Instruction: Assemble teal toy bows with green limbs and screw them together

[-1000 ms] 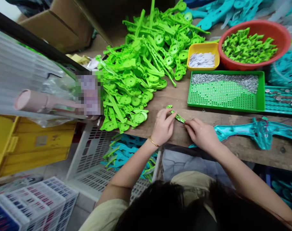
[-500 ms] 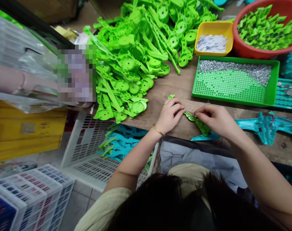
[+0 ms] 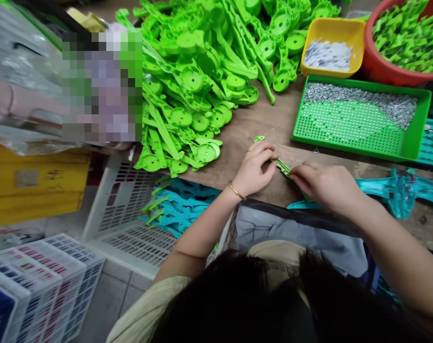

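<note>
A slim green plastic part [image 3: 282,166] lies between my two hands above the wooden bench. My left hand [image 3: 256,167], with a gold bangle at its wrist, pinches the left end of this part. At the other end, my right hand [image 3: 325,183] grips it with closed fingers, which hide much of that end. A small loose green piece [image 3: 259,138] lies just beyond my left fingers. To the right of my right hand rests a turquoise plastic frame [image 3: 400,188] with thin wires on it.
A large heap of green plastic parts [image 3: 198,71] covers the bench's back left. Behind my right hand stand a green tray [image 3: 359,152] of small metal pieces, a yellow bin [image 3: 332,74] and a red basin [image 3: 380,78]. A white crate [image 3: 109,200] with turquoise parts sits below the bench edge.
The green part has turned and now shows a narrower side. My right hand has closed in over its right end. My left hand keeps its hold. The camera view has shifted slightly.
</note>
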